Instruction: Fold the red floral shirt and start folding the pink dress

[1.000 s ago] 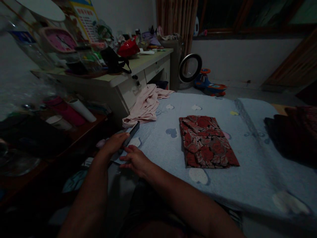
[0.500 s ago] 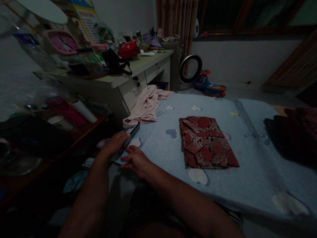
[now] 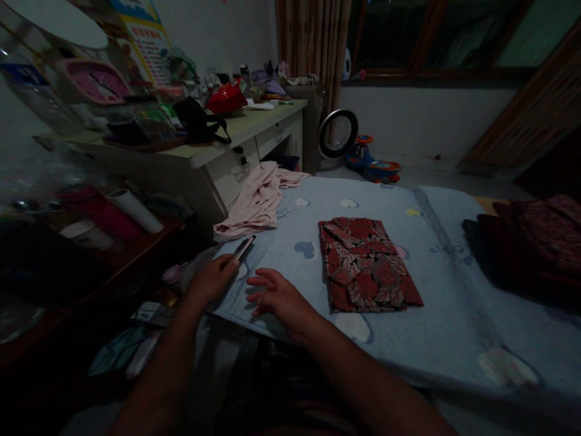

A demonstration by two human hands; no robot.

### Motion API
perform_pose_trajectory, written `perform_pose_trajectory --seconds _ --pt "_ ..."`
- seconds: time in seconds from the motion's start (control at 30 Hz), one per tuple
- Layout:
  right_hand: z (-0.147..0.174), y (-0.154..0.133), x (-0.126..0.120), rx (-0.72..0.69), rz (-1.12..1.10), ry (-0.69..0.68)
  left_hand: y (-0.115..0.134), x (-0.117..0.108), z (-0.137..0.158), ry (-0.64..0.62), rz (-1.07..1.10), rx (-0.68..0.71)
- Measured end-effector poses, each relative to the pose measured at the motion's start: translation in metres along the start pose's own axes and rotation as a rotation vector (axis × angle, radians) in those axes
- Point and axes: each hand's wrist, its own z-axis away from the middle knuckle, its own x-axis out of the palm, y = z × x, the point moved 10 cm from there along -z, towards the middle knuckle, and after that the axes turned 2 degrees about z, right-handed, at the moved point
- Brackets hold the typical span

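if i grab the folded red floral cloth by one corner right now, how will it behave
The folded red floral cloth will probably droop and unfold, since its folds look loose. It is likely light, as it lies low and flat. Pushed across the blue sheet, it may ruck up rather than roll, being flat and creased.

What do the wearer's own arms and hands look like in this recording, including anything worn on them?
The left hand and right hand have no gloves, and the visible forearms show no sleeves, watch or bracelet. The picture is too dim to rule out a ring. Dark clothing shows between the arms.
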Motion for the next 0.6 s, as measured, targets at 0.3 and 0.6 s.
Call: perform_pose_trajectory --seconds 0.3,0.6 --pt "0.053 -0.117 -0.107 -0.323 0.618 0.216 0.035 0.024 0.028 0.081 -0.36 0.094" --pt "0.076 -0.189 -0.239 -0.282 1.285 0.698 0.043 0.018 0.037 0.196 -0.459 0.067"
